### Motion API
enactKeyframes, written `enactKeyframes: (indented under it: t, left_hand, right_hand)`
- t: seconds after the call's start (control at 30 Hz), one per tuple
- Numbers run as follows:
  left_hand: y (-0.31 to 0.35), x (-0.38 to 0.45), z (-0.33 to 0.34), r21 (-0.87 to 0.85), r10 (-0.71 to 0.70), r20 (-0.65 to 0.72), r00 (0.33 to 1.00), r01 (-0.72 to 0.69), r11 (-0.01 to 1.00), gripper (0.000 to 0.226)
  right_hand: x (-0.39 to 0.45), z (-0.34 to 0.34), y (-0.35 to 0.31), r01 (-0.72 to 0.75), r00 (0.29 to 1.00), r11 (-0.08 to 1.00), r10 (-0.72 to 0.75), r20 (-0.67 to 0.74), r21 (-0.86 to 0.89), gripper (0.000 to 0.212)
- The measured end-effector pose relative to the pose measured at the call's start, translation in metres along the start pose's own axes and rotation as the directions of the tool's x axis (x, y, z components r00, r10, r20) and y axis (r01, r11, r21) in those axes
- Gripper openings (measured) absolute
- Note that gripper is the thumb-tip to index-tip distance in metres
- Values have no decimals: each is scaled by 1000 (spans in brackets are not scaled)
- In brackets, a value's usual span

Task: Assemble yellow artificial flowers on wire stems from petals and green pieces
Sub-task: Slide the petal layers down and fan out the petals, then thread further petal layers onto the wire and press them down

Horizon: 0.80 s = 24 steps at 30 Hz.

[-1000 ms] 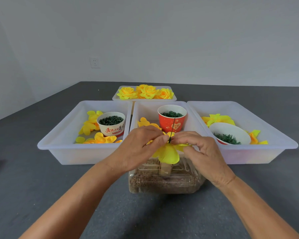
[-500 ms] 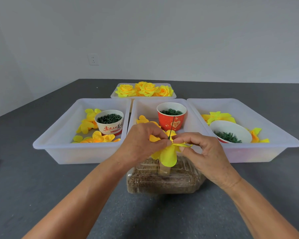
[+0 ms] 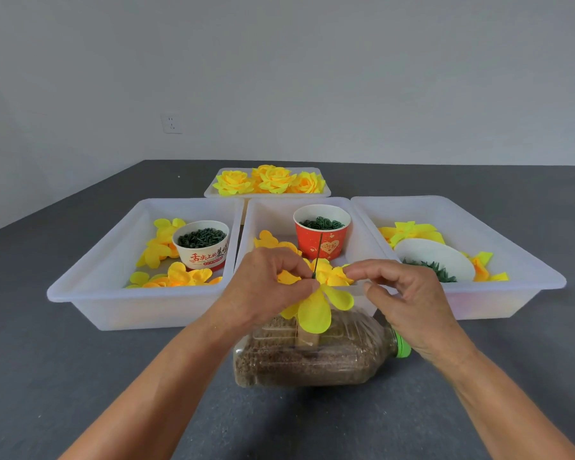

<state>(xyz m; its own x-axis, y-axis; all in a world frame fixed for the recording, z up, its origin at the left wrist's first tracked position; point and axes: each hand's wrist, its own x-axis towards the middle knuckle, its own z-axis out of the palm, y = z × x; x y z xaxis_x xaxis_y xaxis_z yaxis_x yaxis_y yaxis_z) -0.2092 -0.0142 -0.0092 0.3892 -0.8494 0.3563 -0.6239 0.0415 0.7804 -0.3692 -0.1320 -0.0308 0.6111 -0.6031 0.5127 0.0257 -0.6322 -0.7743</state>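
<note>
Here, above a dark grey table [image 3: 80,376] by pale walls, left grip [image 3: 266,287] pinches petals [image 3: 316,307], right grip [image 3: 409,303] empty.

Wall socket [image 3: 171,123] above grey table [image 3: 80,376]

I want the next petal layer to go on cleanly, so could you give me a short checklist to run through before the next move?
1. Wire upright, tip standing free above the petals: ok.
2. Left hand pinches the petals at the wire: ok.
3. Right hand free to fetch a piece: cannot tell; its fingertips touch a petal edge and whether they hold anything is hidden.
4. Red cup holds green pieces: ok.
5. Loose petals left in the middle tray: ok.
6. Bottle lies steady under the wire: cannot tell.
</note>
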Motion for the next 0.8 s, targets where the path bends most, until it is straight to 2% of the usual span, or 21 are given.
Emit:
enactKeyframes:
  t: [0.13,0.3,0.4,0.53,0.67,0.73,0.8]
  left_hand:
    - [-4,-4,5,-76,-36,-57,998,32,997,27]
    - [-5,-1,2,-86,-25,-15,1000,24,996,28]
    - [-5,3,1,-73,-17,10,1000,17,997,28]
    - [-6,3,2,-80,1,6,1000,-1,997,30]
    - [-9,2,3,-96,11,0,1000,-11,995,31]
    - [-9,3,4,-99,9,-4,1000,-9,995,32]
    - [-8,3,5,-99,10,-14,1000,-11,995,33]
  right_hand:
    - [17,3,0,4,997,1000,-5,-75,-13,43]
    - [72,5,8,-28,992,996,16,-123,-89,31]
    - [110,13,19,-82,994,970,63,-89,-227,22]
    - [143,24,33,-108,990,890,136,33,-442,19]
    - [133,28,34,-84,996,929,84,-14,-360,8]
    - [122,32,38,-45,987,906,106,122,-421,5]
    - [116,41,45,-19,918,826,238,318,-564,9]
